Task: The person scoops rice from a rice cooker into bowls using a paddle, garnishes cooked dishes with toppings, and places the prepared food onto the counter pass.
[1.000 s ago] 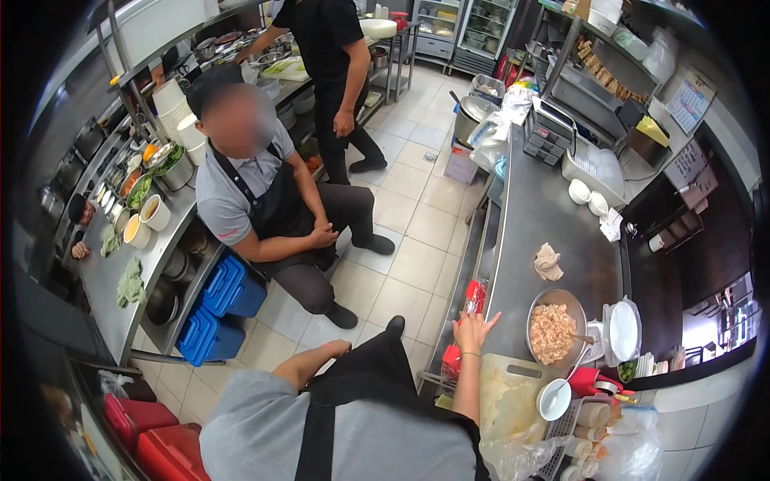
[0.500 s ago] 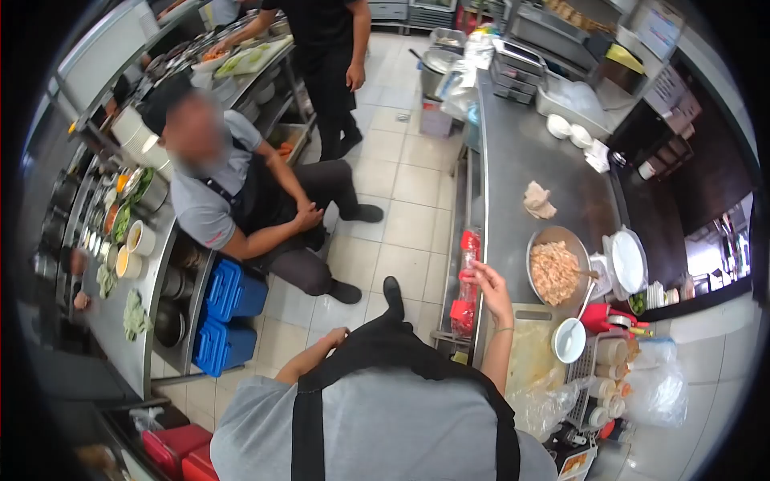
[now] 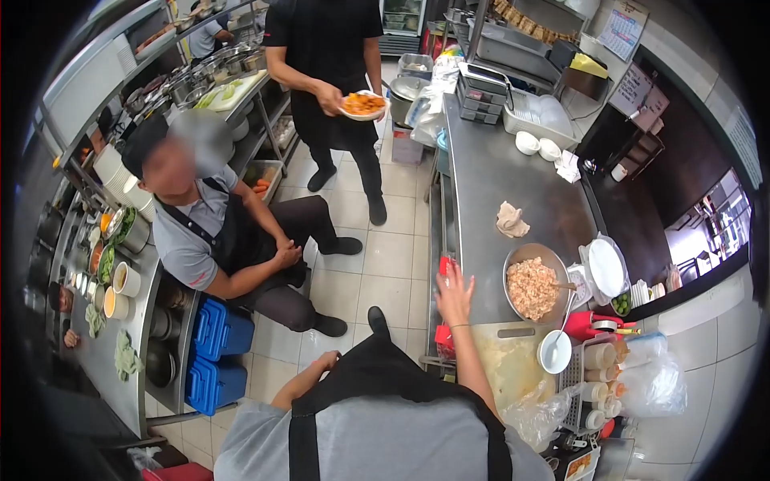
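My right hand is over the left edge of the steel counter, its fingers spread, with nothing in it. Below it, beside the counter edge, red packaging shows. To the right of the hand stand a metal bowl of minced meat and a cutting board. A lump of pale meat or dough lies above the bowl. My left hand hangs low at my side near the black apron; its fingers are too small to make out, and no object shows in it.
A seated person in a cap is on the left. Behind, a standing person holds a plate of orange food. Blue bins sit under the left counter. A white bowl stands by sauce bottles.
The standing person has turned towards me and now shows a plate of food. My right hand has opened, fingers spread. The view has shifted.
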Demonstrator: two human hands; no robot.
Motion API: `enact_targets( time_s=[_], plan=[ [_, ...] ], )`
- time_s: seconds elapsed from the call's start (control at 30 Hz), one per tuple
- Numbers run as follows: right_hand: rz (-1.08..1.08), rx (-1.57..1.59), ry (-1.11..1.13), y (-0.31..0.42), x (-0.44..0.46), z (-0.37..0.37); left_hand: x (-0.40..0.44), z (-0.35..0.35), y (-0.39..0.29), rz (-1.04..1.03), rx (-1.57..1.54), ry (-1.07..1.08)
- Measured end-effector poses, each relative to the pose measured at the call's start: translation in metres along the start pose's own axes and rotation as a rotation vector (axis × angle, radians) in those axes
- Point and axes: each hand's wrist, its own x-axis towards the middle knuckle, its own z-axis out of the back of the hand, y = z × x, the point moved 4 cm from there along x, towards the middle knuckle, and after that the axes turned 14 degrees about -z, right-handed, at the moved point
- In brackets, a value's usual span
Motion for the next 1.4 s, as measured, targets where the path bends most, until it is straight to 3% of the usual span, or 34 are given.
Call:
enact_targets(
  time_s=[0.03,0.13,0.37,0.57,0.67,0.7,0.73,0.77,0.8,0.83,0.87,0.97,1.0,1.1,1.17,1.27,1.3,1.4],
  plan=[
    [0.067,-0.038,0.020,0.005,-0.004,-0.005,-0.003,-0.001,0.002,0.006,-0.026,-0.028],
    [-0.107,-0.029,0.501,-0.003,-0.008,-0.027,-0.009,-0.005,0.008,0.016,-0.099,-0.072],
    [-0.176,0.413,0.452,-0.005,0.001,-0.007,0.003,0.007,0.015,0.001,-0.154,-0.028],
    [-0.255,0.529,0.495,-0.005,0.004,-0.004,0.058,0.077,-0.008,-0.119,-0.159,-0.032],
    [-0.340,0.676,0.545,-0.010,0.008,-0.007,0.113,0.139,-0.061,-0.196,0.160,0.094],
    [-0.375,0.679,0.635,-0.014,0.008,-0.009,0.141,0.162,-0.076,-0.286,0.196,-0.006],
    [-0.408,0.694,0.728,-0.013,0.011,-0.010,0.162,0.189,-0.102,-0.297,0.043,-0.120],
    [-0.431,0.683,0.775,-0.014,0.017,-0.008,0.183,0.219,-0.136,-0.488,-0.119,-0.249],
    [-0.454,0.680,0.832,-0.014,0.019,-0.004,0.211,0.248,-0.165,-0.530,-0.194,-0.282],
    [-0.489,0.700,0.865,-0.014,0.027,-0.003,0.198,0.295,-0.236,-0.675,-0.393,-0.320],
    [-0.525,0.721,0.907,-0.013,0.033,-0.002,0.223,0.328,-0.269,-0.805,-0.420,-0.344],
    [-0.583,0.659,1.006,0.006,0.060,0.008,0.259,0.416,-0.376,-0.880,-0.486,-0.493],
    [-0.598,0.613,1.026,0.008,0.070,0.009,0.294,0.428,-0.392,-0.866,-0.555,-0.459],
    [-0.590,1.042,0.865,0.012,0.091,-0.003,0.349,0.448,-0.442,-0.729,-0.580,-0.308],
    [-0.623,1.076,0.792,0.017,0.102,0.003,0.372,0.444,-0.461,-0.658,-0.573,-0.161],
    [-0.730,1.104,0.761,0.021,0.098,0.003,0.387,0.424,-0.462,-0.818,-0.575,-0.146],
    [-0.758,1.112,0.757,0.021,0.091,-0.001,0.397,0.419,-0.456,-0.816,-0.582,-0.056],
    [-0.818,1.119,0.776,0.019,0.076,-0.021,0.377,0.402,-0.447,-0.608,-0.998,0.218]
  ],
)
